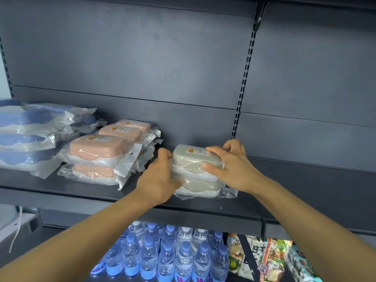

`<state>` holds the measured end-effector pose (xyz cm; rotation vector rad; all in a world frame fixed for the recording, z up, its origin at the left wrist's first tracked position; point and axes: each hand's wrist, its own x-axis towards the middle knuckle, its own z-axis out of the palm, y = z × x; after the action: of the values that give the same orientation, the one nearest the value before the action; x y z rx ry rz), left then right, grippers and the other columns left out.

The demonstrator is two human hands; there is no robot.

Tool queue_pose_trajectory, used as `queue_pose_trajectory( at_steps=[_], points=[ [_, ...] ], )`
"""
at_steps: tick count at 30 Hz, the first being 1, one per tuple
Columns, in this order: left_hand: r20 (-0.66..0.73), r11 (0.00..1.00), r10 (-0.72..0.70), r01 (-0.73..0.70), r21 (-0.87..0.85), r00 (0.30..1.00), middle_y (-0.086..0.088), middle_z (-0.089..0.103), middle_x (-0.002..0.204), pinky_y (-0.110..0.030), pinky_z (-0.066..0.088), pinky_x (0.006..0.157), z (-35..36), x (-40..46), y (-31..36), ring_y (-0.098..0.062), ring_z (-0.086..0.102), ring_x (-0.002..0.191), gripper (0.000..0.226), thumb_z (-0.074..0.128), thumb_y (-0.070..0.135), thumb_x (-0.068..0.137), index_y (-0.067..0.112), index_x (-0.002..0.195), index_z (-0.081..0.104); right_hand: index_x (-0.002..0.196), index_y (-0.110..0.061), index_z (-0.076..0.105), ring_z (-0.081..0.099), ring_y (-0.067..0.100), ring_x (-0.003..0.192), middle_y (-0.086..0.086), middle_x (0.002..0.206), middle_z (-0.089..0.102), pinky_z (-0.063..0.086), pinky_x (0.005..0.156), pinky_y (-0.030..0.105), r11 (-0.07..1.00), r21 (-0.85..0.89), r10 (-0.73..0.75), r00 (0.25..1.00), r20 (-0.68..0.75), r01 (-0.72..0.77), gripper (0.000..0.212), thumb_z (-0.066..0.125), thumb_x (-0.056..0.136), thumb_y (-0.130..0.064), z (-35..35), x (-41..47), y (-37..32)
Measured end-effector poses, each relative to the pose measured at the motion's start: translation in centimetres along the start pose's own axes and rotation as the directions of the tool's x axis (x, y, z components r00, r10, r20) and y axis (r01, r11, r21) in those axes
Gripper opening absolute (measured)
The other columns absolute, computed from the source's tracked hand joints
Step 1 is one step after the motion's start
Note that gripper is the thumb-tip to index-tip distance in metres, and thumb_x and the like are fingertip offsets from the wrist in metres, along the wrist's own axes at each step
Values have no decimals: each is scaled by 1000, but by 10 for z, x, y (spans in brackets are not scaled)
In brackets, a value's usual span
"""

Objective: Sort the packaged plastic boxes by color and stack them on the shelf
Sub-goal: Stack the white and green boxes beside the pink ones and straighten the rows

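Observation:
On the dark shelf stands a pile of two grey packaged boxes, one on the other. My right hand grips the top grey box from its right side, thumb on the front. My left hand presses against the left side of the pile, fingers on both boxes. To the left stand stacks of pink packaged boxes, and at the far left a stack of blue packaged boxes. All are wrapped in clear plastic bags.
The shelf's back panel and a slotted upright rise behind. Bare shelf surface lies to the right of the grey pile. Below the shelf stand several packs of water bottles and snack bags.

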<state>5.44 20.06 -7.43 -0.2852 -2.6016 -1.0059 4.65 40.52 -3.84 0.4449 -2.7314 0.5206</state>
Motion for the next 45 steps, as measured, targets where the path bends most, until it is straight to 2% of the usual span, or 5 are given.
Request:
queue_pose_trajectory(
  at_steps=[6, 12, 26, 36, 45],
  points=[
    [-79, 979, 86, -69, 192, 993, 4, 49, 95, -32, 37, 64, 10, 10, -7, -21, 54, 81, 49, 67, 28, 84, 22, 104, 23, 134, -28, 40, 48, 15, 105, -1, 118, 40, 40, 93, 30, 997, 71, 10, 1000, -27, -8, 54, 57, 87, -48, 3, 13, 4],
    [-90, 988, 5, 8, 153, 996, -1, 52, 101, -34, 38, 68, 19, 59, -22, -26, 56, 93, 43, 61, 17, 87, 17, 113, 27, 133, -25, 31, 43, 17, 115, -4, 129, 33, 45, 93, 38, 999, -11, 41, 999, 11, -41, 70, 70, 76, -38, 27, 46, 8],
    [-145, 964, -264, 258, -61, 953, -9, 58, 113, -40, 45, 78, 55, 168, -49, -31, 55, 99, 48, 49, 6, 85, 16, 128, 29, 141, -21, 29, 55, 33, 100, 10, 134, 26, 50, 84, 41, 981, -71, 175, 982, -70, -180, 56, 55, 92, -25, 74, 156, 22],
    [-90, 965, -258, 252, -69, 962, -11, 58, 114, -45, 48, 89, 58, 184, -56, -33, 56, 104, 44, 54, 14, 88, 17, 126, 32, 143, -25, 25, 51, 32, 104, 9, 133, 32, 37, 74, 36, 971, -107, 201, 973, -109, -213, 43, 29, 101, -35, 87, 178, 32],
    [-81, 967, -255, 254, -24, 963, -19, 33, 142, -47, 42, 96, 57, 173, -44, -37, 45, 122, 85, 56, 10, 87, 14, 148, -3, 150, -24, 9, 15, 29, 136, 7, 151, 8, 28, 107, 44, 958, -216, 181, 982, -53, -188, 66, 35, 96, -51, 69, 168, 25]
  ],
)
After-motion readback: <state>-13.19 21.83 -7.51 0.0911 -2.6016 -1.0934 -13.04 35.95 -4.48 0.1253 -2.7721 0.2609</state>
